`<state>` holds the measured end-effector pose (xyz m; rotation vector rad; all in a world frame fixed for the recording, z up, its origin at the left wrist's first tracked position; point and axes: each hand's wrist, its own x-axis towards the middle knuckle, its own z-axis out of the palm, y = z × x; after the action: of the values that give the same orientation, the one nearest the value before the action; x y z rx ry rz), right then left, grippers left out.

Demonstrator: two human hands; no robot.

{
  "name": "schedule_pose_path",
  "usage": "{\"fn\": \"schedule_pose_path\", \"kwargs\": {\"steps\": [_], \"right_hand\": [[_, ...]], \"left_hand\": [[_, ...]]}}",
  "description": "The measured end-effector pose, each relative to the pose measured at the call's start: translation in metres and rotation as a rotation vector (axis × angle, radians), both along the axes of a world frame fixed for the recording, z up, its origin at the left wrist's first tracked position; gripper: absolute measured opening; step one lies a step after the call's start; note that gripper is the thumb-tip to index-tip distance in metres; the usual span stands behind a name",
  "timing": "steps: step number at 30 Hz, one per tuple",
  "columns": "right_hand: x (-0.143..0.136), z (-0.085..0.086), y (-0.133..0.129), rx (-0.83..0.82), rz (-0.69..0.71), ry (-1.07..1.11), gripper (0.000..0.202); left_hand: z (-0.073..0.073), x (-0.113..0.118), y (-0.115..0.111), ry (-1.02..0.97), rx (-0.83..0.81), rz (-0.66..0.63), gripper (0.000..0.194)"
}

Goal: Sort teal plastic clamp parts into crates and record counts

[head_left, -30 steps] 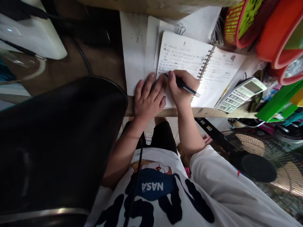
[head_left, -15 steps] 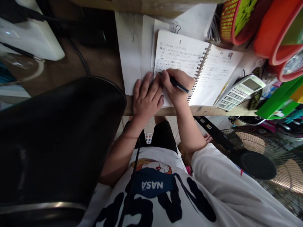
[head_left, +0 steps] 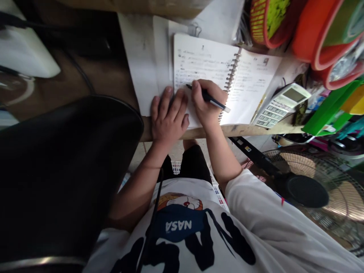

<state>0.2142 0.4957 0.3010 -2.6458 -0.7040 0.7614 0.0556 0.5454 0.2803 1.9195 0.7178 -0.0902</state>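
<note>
A spiral notebook (head_left: pixel 204 60) lies open near the table's front edge, handwriting on its left page and fainter lines on the right one. My right hand (head_left: pixel 209 100) grips a dark pen (head_left: pixel 214 102) with a pale end; the tip is at the left page, below the written lines. Flat and with fingers spread, my left hand (head_left: pixel 170 117) rests on the lower left corner of that page and the loose papers (head_left: pixel 139 64) beside it. A white calculator (head_left: pixel 281 106) lies to the right of the notebook.
Red baskets (head_left: pixel 304 38) and a green tray (head_left: pixel 330 113) crowd the right side. A fan (head_left: pixel 307 189) stands below the table at right. A black chair back (head_left: pixel 65 170) fills the lower left, with a white device (head_left: pixel 31 49) and cables beyond.
The view has shifted, so the table's things appear further left. My right hand and the pen are now a little apart from my left hand's fingers, further right over the page.
</note>
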Motion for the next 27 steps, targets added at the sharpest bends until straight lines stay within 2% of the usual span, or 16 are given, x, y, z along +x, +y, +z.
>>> {"fn": "schedule_pose_path", "kwargs": {"steps": [2,4,10,12,14,16,19,22,24,27], "right_hand": [[0.0,0.008,0.006,-0.04,0.05,-0.015,0.025],[0.001,0.018,0.015,-0.066,0.16,0.003,0.025],[0.016,0.044,0.031,-0.264,0.52,-0.096,0.035],[0.021,0.052,0.031,-0.227,0.617,-0.13,0.038],[0.023,0.052,0.03,-0.186,0.674,-0.124,0.042],[0.025,0.043,0.027,-0.174,0.679,-0.06,0.042],[0.023,0.018,0.022,-0.109,0.633,0.026,0.057],[0.019,-0.001,0.016,0.028,0.54,0.061,0.049],[0.018,-0.004,0.013,0.138,0.506,0.094,0.036],[0.02,0.003,0.01,0.192,0.458,0.113,0.039]], "left_hand": [[-0.001,-0.003,0.003,-0.04,-0.037,0.015,0.062],[-0.001,-0.004,0.008,-0.05,-0.069,0.025,0.066],[0.001,0.005,0.019,0.14,0.025,-0.045,0.081],[0.004,0.008,0.021,0.167,0.034,-0.061,0.086],[0.007,0.01,0.021,0.181,0.046,-0.071,0.09],[0.007,0.012,0.022,0.187,0.079,-0.074,0.091],[0.006,0.013,0.023,0.188,0.12,-0.083,0.094],[0.007,0.013,0.024,0.171,0.121,-0.11,0.094],[0.009,0.012,0.024,0.152,0.16,-0.103,0.092],[0.012,0.01,0.024,0.157,0.205,-0.104,0.091]]}}
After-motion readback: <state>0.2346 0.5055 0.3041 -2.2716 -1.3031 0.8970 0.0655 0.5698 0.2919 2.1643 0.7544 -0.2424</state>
